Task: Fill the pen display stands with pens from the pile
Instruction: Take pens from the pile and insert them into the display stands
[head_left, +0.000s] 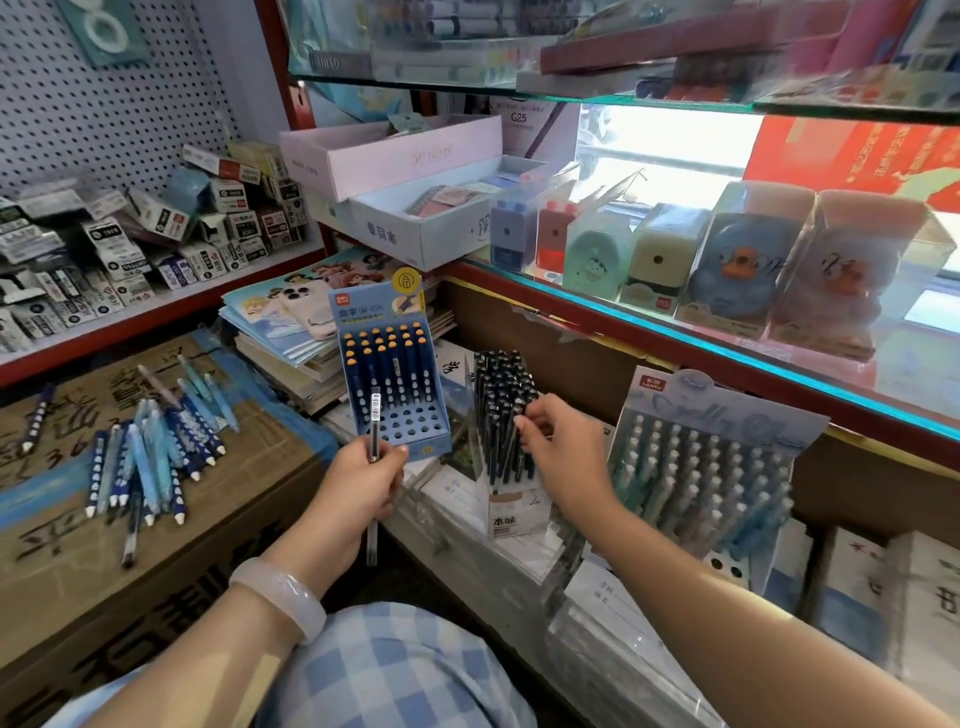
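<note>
Bright backlight glare behind the glass shelf (675, 332), blurred, bowed wide-angle edges.

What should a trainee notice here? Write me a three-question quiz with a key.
1. True or false: every hole in the blue stand is filled.
2. What does the left hand hold? A. one pen B. a notebook C. nothing
3. Fill in: the pile of pens lies on a ____ box.
Key: 1 false, the front holes are empty; 2 A; 3 cardboard.
</note>
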